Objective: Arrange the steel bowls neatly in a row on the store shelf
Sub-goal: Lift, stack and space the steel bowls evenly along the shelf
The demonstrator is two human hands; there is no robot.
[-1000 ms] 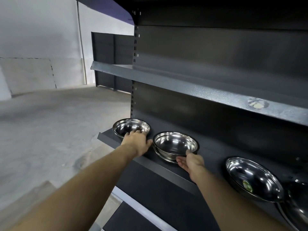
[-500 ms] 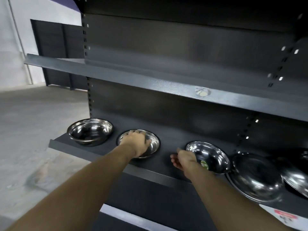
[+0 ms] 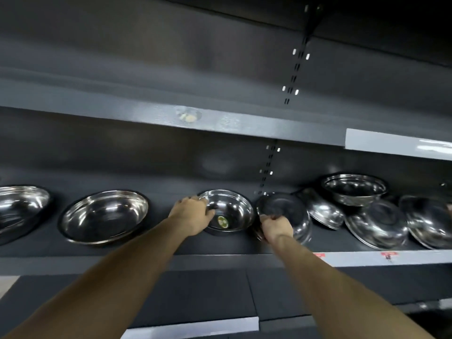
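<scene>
Since a moment ago we've shuffled right along the dark metal shelf [image 3: 220, 260], left hand [image 3: 193, 215] now gripping the stickered round steel bowl's [image 3: 230, 211] rim, right hand [image 3: 276, 227] pinching the tilted shiny steel bowl [image 3: 286, 214] just beside it — light, slippery, so rims it is.

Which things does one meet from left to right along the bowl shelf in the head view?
Half-cropped bowl → wide upright bowl → left hand → sticker bowl → right hand → tilted bowl → jumbled pile of bowls.
</scene>
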